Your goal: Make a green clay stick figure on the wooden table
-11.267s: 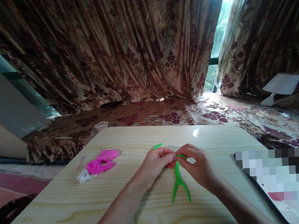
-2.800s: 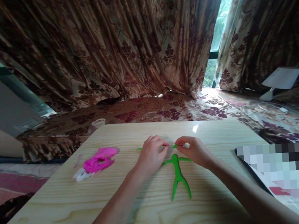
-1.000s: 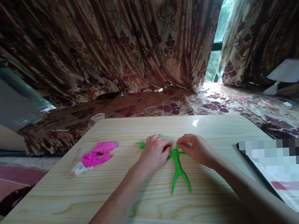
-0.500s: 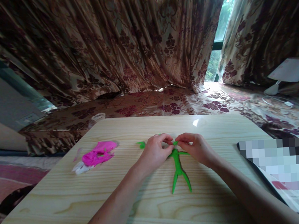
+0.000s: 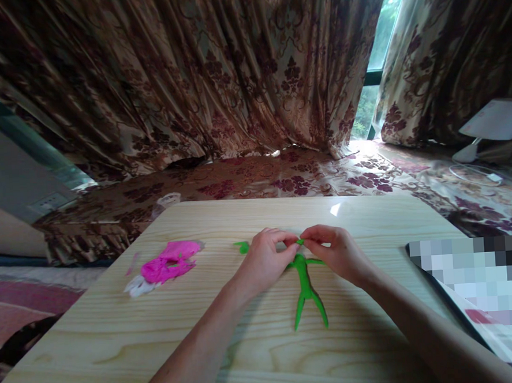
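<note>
Two bare hands nearly fingertip to fingertip over a pale wood-grain table (image 5: pixel 161 347). Right hand (image 5: pixel 335 255): thumb and index pinched together on a small green piece (image 5: pixel 300 242). Left hand (image 5: pixel 269 259): thumb and index curled into a loose ring, tips right at that same bit. Can't really tell about an actual grip on that side.

Just below those fingertips, a green figure (image 5: pixel 303 280) lying flat on the table: slim body, thin arms out sideways, two legs splayed toward the near edge. One arm partly hidden by the left hand. Small piece just past the top of the body, super close, but can't tell about contact.

Over past the left hand, a green scrap (image 5: pixel 242 248). Farther left, a stretched-out pink lump (image 5: pixel 156 269) with a few green specks, plus a crumpled white piece (image 5: pixel 142 286) at the near end. On the right, a dark-edged flat thing (image 5: pixel 481 334), mostly pixelated. Behind everything, patterned curtains (image 5: pixel 231 71) and a white lamp (image 5: pixel 492 120) off to the right.
</note>
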The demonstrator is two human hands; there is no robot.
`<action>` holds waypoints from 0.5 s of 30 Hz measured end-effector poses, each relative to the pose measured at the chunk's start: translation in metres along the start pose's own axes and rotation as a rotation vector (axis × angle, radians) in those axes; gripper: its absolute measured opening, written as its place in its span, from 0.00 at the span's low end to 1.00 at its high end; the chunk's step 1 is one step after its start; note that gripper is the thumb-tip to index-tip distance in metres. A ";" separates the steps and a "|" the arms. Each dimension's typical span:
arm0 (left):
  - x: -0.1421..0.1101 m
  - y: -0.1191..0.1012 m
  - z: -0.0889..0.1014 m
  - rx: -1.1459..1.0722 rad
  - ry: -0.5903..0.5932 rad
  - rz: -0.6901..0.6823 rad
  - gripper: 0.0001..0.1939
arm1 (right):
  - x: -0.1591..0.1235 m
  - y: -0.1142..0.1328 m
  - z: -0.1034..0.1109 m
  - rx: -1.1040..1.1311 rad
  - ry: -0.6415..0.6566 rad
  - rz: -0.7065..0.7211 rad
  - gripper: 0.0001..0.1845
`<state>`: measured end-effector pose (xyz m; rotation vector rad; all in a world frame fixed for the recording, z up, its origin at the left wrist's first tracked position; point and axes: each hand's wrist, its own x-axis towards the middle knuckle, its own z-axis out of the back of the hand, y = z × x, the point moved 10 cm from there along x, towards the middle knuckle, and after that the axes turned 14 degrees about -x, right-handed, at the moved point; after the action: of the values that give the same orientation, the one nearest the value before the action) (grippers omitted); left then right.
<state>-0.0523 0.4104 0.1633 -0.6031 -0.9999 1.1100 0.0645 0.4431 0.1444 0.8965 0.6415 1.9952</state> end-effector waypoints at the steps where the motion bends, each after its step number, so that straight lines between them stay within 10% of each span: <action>1: 0.000 0.000 0.001 0.004 -0.008 -0.002 0.07 | 0.000 0.001 -0.001 0.009 0.007 0.006 0.07; 15: 0.001 -0.010 0.004 -0.011 -0.015 -0.022 0.06 | -0.001 0.014 0.006 -0.067 -0.031 0.070 0.06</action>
<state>-0.0512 0.4076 0.1738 -0.5919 -1.0242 1.0919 0.0629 0.4354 0.1572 0.9191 0.5286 2.0488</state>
